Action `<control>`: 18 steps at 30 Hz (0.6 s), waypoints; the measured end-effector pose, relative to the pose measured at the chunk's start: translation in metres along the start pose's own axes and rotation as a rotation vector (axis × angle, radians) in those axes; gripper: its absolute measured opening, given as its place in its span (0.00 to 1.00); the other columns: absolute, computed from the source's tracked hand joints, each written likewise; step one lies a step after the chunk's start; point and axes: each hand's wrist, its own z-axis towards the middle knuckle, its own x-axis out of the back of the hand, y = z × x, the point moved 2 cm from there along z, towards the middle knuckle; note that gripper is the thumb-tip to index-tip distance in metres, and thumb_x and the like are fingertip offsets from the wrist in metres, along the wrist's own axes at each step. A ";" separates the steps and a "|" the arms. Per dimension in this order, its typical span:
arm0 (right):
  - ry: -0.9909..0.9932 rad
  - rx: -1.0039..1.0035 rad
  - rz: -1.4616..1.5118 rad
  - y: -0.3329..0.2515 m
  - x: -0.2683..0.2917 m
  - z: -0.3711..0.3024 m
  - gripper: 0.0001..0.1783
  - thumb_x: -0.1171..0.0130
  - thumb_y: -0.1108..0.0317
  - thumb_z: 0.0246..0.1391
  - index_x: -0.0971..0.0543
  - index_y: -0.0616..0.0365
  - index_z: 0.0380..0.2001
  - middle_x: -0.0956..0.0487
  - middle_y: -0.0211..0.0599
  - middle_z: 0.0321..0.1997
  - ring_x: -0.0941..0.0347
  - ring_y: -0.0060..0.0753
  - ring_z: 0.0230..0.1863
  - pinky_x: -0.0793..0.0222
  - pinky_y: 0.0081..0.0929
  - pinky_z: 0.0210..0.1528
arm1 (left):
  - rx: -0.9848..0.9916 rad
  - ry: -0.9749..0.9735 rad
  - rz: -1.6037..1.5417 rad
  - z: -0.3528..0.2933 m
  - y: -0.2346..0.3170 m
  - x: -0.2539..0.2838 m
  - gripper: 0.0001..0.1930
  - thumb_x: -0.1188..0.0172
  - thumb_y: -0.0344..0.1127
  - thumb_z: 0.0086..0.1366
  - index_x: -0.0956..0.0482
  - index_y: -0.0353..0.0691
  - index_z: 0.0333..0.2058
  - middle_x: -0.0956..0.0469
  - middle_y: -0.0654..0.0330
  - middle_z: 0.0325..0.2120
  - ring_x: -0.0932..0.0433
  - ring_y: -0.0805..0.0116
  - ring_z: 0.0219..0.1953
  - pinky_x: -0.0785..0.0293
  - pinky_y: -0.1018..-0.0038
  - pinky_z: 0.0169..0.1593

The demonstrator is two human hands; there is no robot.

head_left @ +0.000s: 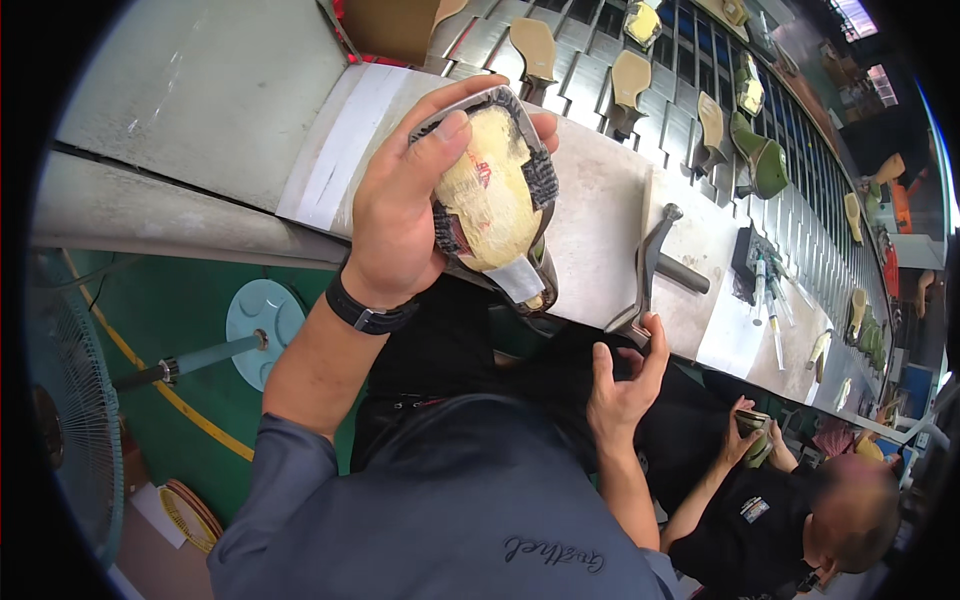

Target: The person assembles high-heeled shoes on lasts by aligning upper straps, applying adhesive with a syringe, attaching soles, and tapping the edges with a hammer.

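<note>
My left hand point(405, 195) grips a shoe upper on a last point(490, 190), sole side up, above the bench edge. Dark, pleated upper edges are folded in around its pale yellow bottom, which has red marks and a grey patch at the narrow lower end. My right hand point(625, 395) is lower right with thumb and index finger apart. Its index fingertip is at the near end of a metal hand tool point(650, 255), possibly lasting pincers, lying on the bench; whether they touch I cannot tell.
A slatted metal conveyor point(585, 85) with several lasts runs behind the bench point(590, 200). Several syringe-like tools point(770, 290) lie to the right. A co-worker point(770, 510) holds a green shoe piece point(755, 440) at lower right. A fan point(75, 400) and round blue stool point(265, 320) stand left.
</note>
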 end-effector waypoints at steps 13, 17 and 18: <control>-0.112 -0.440 0.537 0.037 0.025 -0.048 0.14 0.31 0.79 0.59 0.23 0.62 0.46 0.20 0.40 0.51 0.23 0.34 0.53 0.25 0.32 0.56 | 0.033 -0.027 0.047 0.005 0.003 -0.007 0.30 0.55 0.51 0.81 0.36 0.31 0.67 0.24 0.30 0.58 0.21 0.41 0.62 0.19 0.55 0.61; -0.086 -0.787 0.891 0.044 -0.012 -0.033 0.15 0.36 0.70 0.67 0.28 0.60 0.51 0.21 0.41 0.53 0.21 0.38 0.56 0.22 0.44 0.58 | 0.056 -0.038 0.037 0.004 0.006 -0.006 0.30 0.55 0.51 0.81 0.36 0.30 0.67 0.24 0.30 0.57 0.21 0.40 0.62 0.20 0.55 0.62; -0.100 -0.820 0.872 0.053 -0.022 -0.030 0.16 0.35 0.69 0.66 0.28 0.60 0.51 0.20 0.39 0.50 0.19 0.36 0.51 0.20 0.40 0.55 | 0.059 -0.047 0.042 0.003 0.008 -0.007 0.30 0.55 0.50 0.81 0.37 0.30 0.67 0.23 0.30 0.57 0.21 0.40 0.62 0.20 0.54 0.62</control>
